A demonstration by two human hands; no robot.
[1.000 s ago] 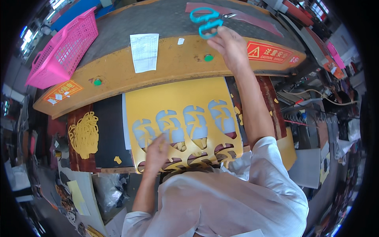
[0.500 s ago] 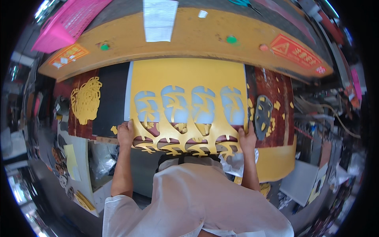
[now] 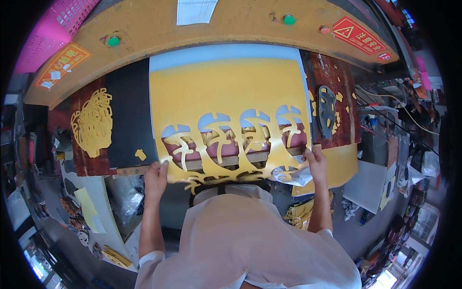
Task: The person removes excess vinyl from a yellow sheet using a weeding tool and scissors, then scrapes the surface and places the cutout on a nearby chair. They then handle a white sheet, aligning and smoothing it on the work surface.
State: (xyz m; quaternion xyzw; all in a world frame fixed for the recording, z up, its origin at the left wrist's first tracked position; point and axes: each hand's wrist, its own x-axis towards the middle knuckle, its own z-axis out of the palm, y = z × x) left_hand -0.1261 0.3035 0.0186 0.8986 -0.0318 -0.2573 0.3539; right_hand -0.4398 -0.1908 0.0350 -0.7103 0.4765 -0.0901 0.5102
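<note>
A yellow sheet (image 3: 226,86) with several shoe-sole-shaped cut-outs lies over a pale board (image 3: 226,52) and hangs past the table's near edge. My left hand (image 3: 156,180) pinches its near left edge, and my right hand (image 3: 316,163) grips the near right edge. Through the openings show the pale board, the dark red tabletop and small yellow scraps. Thin curved strips cross the openings and dangle in front of my body. A dark sole-shaped cutting die (image 3: 327,111) rests to the right of the sheet, apart from my right hand.
Tangled yellow offcuts (image 3: 94,126) are heaped on the left of the table. Across the far side runs an orange machine beam (image 3: 202,38) with green buttons. A pink basket (image 3: 53,36) stands at the far left. Another yellow sheet (image 3: 337,168) lies below the table's right side.
Both hands have drawn the yellow sheet nearer to my body. More pale board shows beyond its far edge, and more red tabletop and scraps appear through the openings. My view has shifted too.
</note>
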